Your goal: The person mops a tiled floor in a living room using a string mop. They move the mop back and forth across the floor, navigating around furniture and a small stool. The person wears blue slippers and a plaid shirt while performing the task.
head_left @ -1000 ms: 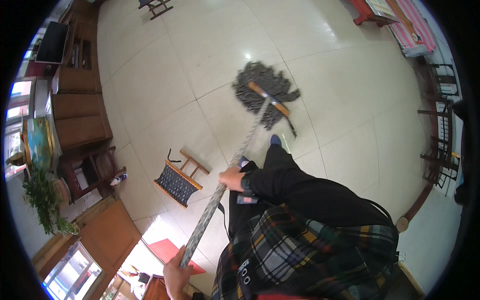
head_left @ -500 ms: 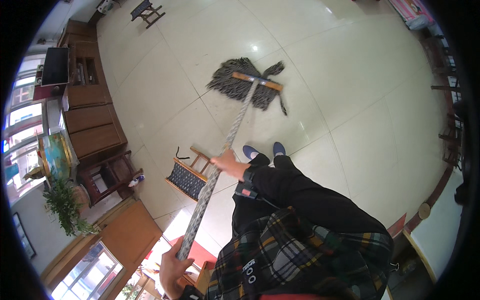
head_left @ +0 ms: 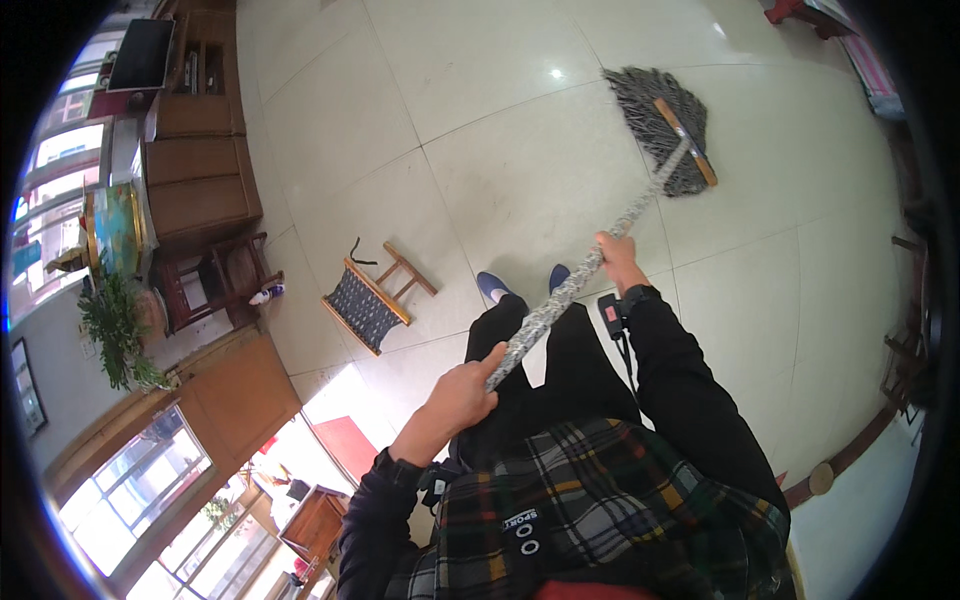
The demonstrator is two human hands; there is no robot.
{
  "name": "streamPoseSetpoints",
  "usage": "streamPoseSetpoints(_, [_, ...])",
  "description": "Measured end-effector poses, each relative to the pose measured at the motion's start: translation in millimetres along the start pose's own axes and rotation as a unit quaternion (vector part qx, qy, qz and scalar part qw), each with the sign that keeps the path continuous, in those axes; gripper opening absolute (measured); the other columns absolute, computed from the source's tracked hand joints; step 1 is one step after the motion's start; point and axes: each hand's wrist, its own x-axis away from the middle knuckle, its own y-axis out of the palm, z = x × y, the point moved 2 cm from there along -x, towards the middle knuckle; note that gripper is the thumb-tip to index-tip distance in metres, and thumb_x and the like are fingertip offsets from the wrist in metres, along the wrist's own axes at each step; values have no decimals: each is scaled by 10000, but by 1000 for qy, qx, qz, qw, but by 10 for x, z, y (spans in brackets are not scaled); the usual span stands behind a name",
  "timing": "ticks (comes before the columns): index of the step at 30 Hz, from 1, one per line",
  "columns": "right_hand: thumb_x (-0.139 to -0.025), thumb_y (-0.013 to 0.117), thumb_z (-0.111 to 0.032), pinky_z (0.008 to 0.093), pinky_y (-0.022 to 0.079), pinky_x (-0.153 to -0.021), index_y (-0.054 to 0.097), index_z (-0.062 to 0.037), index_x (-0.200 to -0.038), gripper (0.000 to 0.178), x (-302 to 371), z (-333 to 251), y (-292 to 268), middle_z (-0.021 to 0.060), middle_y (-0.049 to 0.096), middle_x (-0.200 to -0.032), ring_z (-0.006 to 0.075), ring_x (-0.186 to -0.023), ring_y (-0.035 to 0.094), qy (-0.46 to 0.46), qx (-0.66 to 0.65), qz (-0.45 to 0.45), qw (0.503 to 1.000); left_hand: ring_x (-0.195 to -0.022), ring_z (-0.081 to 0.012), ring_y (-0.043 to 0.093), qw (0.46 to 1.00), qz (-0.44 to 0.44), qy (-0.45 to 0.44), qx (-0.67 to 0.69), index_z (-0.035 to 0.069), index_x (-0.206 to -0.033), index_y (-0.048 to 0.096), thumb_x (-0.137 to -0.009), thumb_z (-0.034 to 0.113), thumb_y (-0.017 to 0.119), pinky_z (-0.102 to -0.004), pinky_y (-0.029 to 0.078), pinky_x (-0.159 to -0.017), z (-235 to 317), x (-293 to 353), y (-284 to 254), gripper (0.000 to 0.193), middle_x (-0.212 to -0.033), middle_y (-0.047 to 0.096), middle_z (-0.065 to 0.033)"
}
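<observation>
Tiled floor [head_left: 520, 180]: mop head [head_left: 648, 108] flat toward right edge; left hand [head_left: 462, 400], right hand [head_left: 622, 264], fingers [head_left: 607, 246] wrapped round handle [head_left: 556, 306], spaced apart probably for leverage.

The mop head [head_left: 640, 112] has swung right (handle [head_left: 545, 318] and all); left hand [head_left: 463, 395] and right hand [head_left: 620, 262] followed.

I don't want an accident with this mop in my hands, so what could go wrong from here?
The wooden-framed stool is to the left of your blue shoes, so a wide leftward swing of the mop might knock it. The floor looks glossy, so it could be slippery; I can't tell whether it's wet. The black cord beside your right sleeve might snag.
</observation>
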Motion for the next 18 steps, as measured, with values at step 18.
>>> streamPoseSetpoints(18, [-749,668,-102,414,530,-646,555,-33,-929,223,1230,1618,-227,118,610,-872,298,-767,656,-148,384,-232,882,-759,-316,614,988,-32,78,-132,219,-1358,427,-740,69,582,-418,492,-662,-1177,634,119,654,-825,589,-129])
